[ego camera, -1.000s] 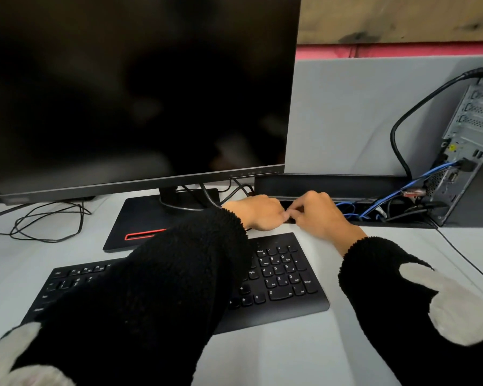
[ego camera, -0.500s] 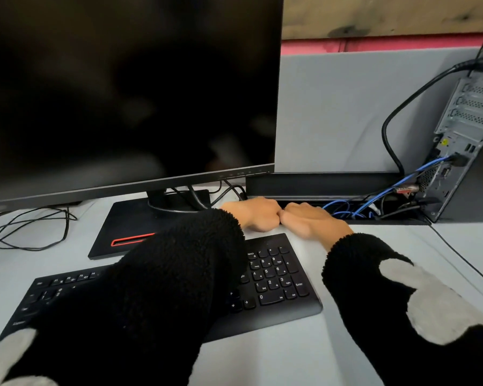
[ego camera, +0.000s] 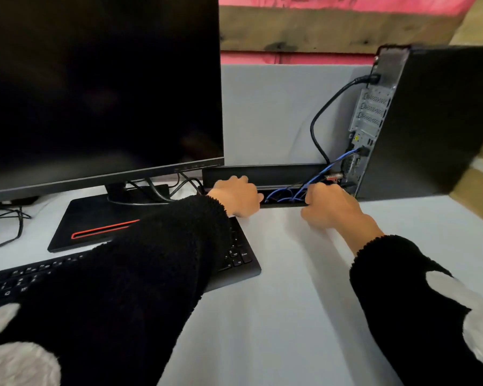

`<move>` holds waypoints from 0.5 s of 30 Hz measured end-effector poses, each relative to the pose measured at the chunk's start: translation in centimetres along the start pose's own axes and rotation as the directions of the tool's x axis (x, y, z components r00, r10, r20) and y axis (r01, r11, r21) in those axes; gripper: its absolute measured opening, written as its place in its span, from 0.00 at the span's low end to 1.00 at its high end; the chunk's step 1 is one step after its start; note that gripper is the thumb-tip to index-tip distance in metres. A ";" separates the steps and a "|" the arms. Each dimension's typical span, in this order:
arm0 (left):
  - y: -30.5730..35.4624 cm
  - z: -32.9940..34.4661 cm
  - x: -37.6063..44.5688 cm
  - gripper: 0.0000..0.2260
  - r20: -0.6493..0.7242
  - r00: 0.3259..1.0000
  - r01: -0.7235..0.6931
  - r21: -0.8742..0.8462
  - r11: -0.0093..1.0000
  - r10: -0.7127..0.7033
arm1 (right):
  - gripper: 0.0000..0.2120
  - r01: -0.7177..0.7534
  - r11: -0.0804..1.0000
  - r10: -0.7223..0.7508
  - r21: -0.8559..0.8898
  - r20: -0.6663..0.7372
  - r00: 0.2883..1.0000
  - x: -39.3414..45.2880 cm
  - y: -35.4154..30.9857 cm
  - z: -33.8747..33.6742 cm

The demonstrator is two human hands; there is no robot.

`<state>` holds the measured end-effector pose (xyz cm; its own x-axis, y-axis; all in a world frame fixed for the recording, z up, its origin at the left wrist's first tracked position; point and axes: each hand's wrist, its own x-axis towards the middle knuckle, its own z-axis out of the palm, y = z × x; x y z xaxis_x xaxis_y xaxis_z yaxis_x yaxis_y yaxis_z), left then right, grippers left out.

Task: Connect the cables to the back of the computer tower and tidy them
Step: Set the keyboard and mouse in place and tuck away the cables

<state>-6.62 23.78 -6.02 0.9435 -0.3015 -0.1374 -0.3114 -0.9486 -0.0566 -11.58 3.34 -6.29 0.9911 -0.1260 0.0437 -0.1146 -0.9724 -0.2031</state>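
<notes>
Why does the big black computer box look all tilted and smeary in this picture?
Head view: the wide-angle lens bends the black computer tower so it leans; its right edge and the right hand look motion-blurred; the large black monitor screen is dark, nearly glare-free.

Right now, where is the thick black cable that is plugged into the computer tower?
In the head view, the thick black cable is on the right, looping from the computer tower down to the cable tray.

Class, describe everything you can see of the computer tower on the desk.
The computer tower stands upright at the desk's far right, its back panel turned toward the monitor side. The case looks like black metal with a silvery perforated rear plate. A thick black cable plugs in near its top, blue cables lower down. Neither hand clearly touches it.
</notes>
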 end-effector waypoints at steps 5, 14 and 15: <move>4.5 -0.5 -2.1 0.17 -0.092 0.985 -0.152 -0.087 0.984 0.144 | 0.15 -0.164 0.978 0.167 -0.132 0.016 0.986 -2.5 4.5 -1.5; 9.4 2.1 -5.0 0.20 -0.120 0.981 -0.191 -0.668 0.719 0.150 | 0.06 0.077 0.974 -0.099 0.211 0.097 0.990 -5.3 4.6 -0.6; 9.5 1.9 -5.3 0.25 -0.129 0.982 -0.190 -0.725 0.662 0.140 | 0.10 0.124 0.955 -0.153 0.269 0.089 0.984 -5.5 4.0 -0.6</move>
<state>-14.78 16.49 -7.72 0.8973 -0.4411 -0.0150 -0.3031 -0.6408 0.7054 -17.49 0.02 -6.76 0.9990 0.0419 -0.0126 0.0317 -0.8918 -0.4513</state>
